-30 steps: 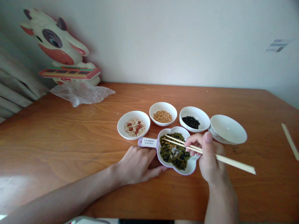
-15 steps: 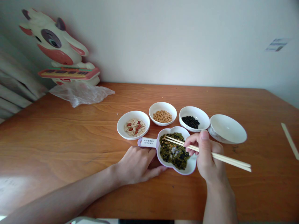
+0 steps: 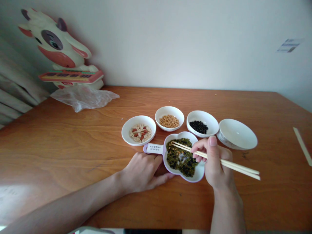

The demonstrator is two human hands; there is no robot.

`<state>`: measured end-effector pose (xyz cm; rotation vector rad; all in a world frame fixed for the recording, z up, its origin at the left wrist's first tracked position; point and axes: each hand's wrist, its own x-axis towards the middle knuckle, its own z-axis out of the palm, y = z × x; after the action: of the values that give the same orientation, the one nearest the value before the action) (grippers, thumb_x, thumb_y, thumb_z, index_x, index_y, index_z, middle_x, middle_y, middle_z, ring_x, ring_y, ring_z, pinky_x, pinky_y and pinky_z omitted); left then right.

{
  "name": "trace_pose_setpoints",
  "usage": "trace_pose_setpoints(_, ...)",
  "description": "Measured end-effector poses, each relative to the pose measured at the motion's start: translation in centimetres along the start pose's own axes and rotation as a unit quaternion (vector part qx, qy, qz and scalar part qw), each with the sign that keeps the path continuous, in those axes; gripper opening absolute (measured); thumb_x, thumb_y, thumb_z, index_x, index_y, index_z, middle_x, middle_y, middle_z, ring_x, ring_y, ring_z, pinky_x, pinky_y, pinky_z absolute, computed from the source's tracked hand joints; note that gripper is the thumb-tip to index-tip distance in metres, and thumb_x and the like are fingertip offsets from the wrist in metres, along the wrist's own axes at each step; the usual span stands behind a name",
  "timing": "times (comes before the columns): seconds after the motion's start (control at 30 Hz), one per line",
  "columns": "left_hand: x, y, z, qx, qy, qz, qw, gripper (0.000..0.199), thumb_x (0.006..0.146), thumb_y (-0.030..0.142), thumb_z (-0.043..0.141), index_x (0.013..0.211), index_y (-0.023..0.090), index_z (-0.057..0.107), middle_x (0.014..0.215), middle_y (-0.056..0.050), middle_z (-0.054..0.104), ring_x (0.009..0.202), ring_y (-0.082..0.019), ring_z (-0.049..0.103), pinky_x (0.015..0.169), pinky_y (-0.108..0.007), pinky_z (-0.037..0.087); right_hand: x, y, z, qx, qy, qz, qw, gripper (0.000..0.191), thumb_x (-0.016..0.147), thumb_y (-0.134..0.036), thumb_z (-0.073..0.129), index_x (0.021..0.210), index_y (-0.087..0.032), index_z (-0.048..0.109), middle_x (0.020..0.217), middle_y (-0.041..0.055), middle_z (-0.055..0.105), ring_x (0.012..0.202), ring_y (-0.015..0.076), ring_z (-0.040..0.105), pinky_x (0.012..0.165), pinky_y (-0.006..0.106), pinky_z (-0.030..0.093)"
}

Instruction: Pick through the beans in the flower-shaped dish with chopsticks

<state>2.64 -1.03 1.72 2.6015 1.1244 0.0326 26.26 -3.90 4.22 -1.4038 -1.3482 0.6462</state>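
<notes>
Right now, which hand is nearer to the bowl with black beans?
Right. The right hand, holding chopsticks, is in front of the bowl, slightly to its right; the left hand is farther away, front left, at the handled dish.

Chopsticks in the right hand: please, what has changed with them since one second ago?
The right hand and the rear ends of the chopsticks shifted slightly left; the tips, over the flower-shaped dish, look closer together. Nothing was visibly taken hold of or let go. The left hand, the dish and the white bowls stayed as they were.
</notes>
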Motion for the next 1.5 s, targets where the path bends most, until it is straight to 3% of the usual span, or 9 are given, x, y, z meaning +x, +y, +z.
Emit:
trace_pose_setpoints(0.13, 0.0, -0.1, 0.1, 0.004, 0.010, 0.003, 1.000, 0.061, 0.102, 0.073, 0.037, 0.096, 0.018, 0.064, 0.095, -0.011, 0.075, 0.078, -0.026, 0.071, 0.067, -0.035, 0.052, 0.1, 0.5, -0.3, 0.003, -0.043, -0.001, 0.999, 0.067, 0.107, -0.060, 0.030, 0.072, -0.021, 0.071, 0.063, 0.0009, 0.064, 0.059, 0.0115, 0.058, 0.060, 0.027, 0.044)
trace_pose_setpoints(0.37, 0.0, -0.1, 0.1, -0.003, 0.017, 0.003, 1.000, 0.059, 0.101, 0.072, 0.040, 0.092, 0.019, 0.063, 0.092, -0.009, 0.075, 0.073, -0.023, 0.068, 0.064, -0.032, 0.050, -0.1, 1.0, -0.4, -0.013, -0.048, -0.013, 0.999, 0.073, 0.107, -0.062, 0.022, 0.073, -0.022, 0.071, 0.064, 0.0013, 0.063, 0.061, 0.0127, 0.058, 0.060, 0.028, 0.043)
trace_pose_setpoints(0.8, 0.0, -0.1, 0.2, -0.009, 0.010, -0.004, 1.000, 0.060, 0.101, 0.073, 0.040, 0.094, 0.018, 0.064, 0.092, -0.010, 0.075, 0.074, -0.025, 0.070, 0.065, -0.034, 0.051, 0.0, 0.4, -0.4, -0.016, -0.040, -0.006, 0.999, 0.074, 0.107, -0.063, 0.024, 0.072, -0.021, 0.073, 0.063, 0.0018, 0.065, 0.059, 0.0119, 0.059, 0.060, 0.027, 0.044)
trace_pose_setpoints(1.0, 0.0, -0.1, 0.3, -0.008, 0.007, 0.001, 1.000, 0.059, 0.101, 0.072, 0.040, 0.095, 0.019, 0.064, 0.094, -0.010, 0.076, 0.078, -0.026, 0.071, 0.068, -0.035, 0.053, -0.1, -0.1, 0.2, 0.003, 0.020, 0.001, 1.000, 0.075, 0.106, -0.066, 0.027, 0.065, -0.020, 0.072, 0.057, 0.0014, 0.062, 0.055, 0.0105, 0.056, 0.054, 0.026, 0.041)
trace_pose_setpoints(1.27, 0.0, 0.0, 0.0, -0.009, 0.014, 0.003, 1.000, 0.059, 0.101, 0.072, 0.041, 0.097, 0.018, 0.065, 0.095, -0.010, 0.076, 0.077, -0.024, 0.070, 0.068, -0.033, 0.053, 0.1, 0.8, -0.1, -0.004, -0.025, -0.035, 0.999, 0.074, 0.106, -0.064, 0.026, 0.067, -0.021, 0.072, 0.057, 0.0016, 0.063, 0.055, 0.0115, 0.058, 0.054, 0.026, 0.043)
trace_pose_setpoints(1.5, 0.0, 0.0, 0.1, -0.004, 0.010, 0.000, 1.000, 0.060, 0.101, 0.072, 0.039, 0.093, 0.018, 0.065, 0.091, -0.009, 0.075, 0.072, -0.022, 0.068, 0.064, -0.032, 0.051, 0.1, 0.2, 0.1, -0.013, -0.014, -0.022, 1.000, 0.075, 0.107, -0.063, 0.025, 0.067, -0.021, 0.072, 0.058, 0.0019, 0.062, 0.055, 0.0121, 0.057, 0.055, 0.028, 0.042)
